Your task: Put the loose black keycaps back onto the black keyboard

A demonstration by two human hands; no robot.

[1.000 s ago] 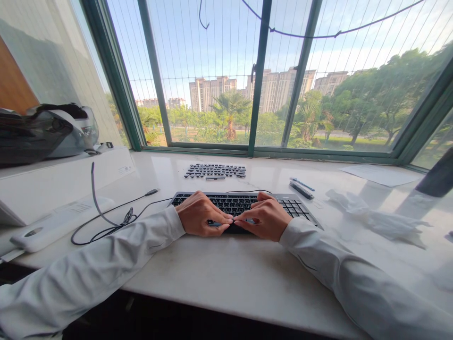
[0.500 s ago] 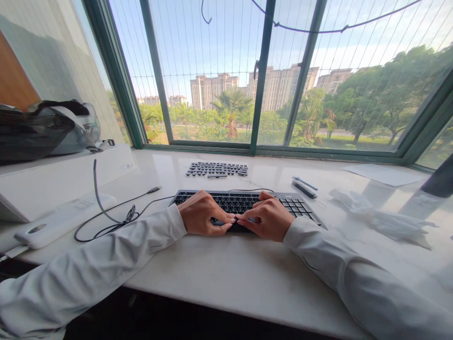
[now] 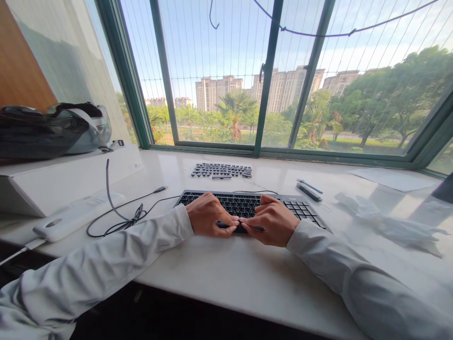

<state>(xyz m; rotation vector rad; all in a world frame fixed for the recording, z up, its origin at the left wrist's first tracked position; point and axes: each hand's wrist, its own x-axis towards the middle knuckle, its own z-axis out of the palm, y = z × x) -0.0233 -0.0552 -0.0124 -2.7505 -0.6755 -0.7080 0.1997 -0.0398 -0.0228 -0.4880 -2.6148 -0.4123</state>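
Both hands have barely shifted — left hand (image 3: 208, 216) and right hand (image 3: 274, 219) pinch a long black key (image 3: 240, 227) at the keyboard's (image 3: 247, 205) six-o'clock edge — uneven pressure could snap its clips.

Black keyboard (image 3: 247, 204) with pale legends on its keys, under both hands, white sleeve (image 3: 116, 257) behind the left hand (image 3: 208, 220), white sleeve (image 3: 354, 278) behind the right hand (image 3: 274, 222). Thin dark bar (image 3: 240, 227) pinched between the fingertips, probably black. Beyond the hands, dark grey loose keycaps (image 3: 221, 170) set out in rows on the off-white countertop (image 3: 240, 278), faintly marbled. Left of the left hand, black cable (image 3: 120, 218), white flat device (image 3: 76, 215) with a grey oval mark, white box (image 3: 71, 177), black and silver helmet (image 3: 56, 130). Right of the right hand, dark pen-like tools (image 3: 308, 189) and crumpled white cloth (image 3: 385, 222). Dark green window frame (image 3: 267, 94).
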